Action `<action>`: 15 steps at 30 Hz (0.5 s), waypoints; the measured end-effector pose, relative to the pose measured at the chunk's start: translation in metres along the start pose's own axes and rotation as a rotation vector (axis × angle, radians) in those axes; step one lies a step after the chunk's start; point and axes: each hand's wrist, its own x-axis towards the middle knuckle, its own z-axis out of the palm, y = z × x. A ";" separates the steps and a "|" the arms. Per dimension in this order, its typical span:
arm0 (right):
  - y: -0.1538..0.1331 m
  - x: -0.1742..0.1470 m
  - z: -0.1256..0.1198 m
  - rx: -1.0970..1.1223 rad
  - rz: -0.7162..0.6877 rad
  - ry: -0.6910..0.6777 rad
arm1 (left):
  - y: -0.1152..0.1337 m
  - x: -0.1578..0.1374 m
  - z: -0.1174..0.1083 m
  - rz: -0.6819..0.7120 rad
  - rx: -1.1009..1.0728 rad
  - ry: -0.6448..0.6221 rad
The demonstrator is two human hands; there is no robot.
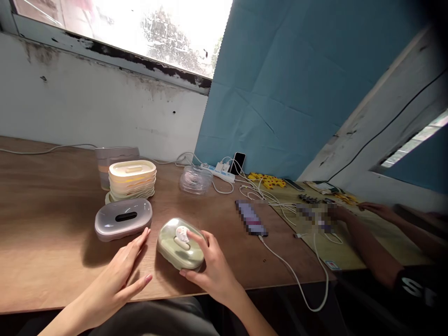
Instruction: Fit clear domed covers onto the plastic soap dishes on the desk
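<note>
My right hand (213, 266) grips a green rounded box (173, 254) with a clear cover near the table's front edge. Its index finger presses by a whitish round sticker (182, 234) on the cover, while the thumb rests along the near side. My left hand (122, 275) is open, fingers stretched out beside a grey oval box-like piece (122, 219) with a dark slot in its top. Whether its fingertips touch the grey piece I cannot tell. Behind that piece rises a stack of cream and pale green oval pieces (132, 179).
Clear plastic covers (196, 180) sit by a power strip (219, 172). A grey container (117, 151) stands behind the stack. One phone (238, 163) leans upright; another (251, 218) lies right, its cable (294, 275) hanging over the edge. A co-worker's arms (364, 238) reach in at right, near yellow pieces (268, 180).
</note>
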 end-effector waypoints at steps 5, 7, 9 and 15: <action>0.016 0.004 -0.022 -0.161 0.182 0.141 | 0.010 0.000 -0.001 0.006 -0.014 0.021; 0.030 0.012 -0.034 -0.249 0.251 0.195 | 0.015 0.001 -0.002 0.053 0.027 0.075; 0.046 0.024 -0.045 -0.334 0.323 0.219 | 0.018 0.004 -0.007 0.125 0.117 0.151; 0.082 0.061 -0.065 -0.434 0.423 0.242 | -0.003 0.013 -0.046 0.071 0.441 0.325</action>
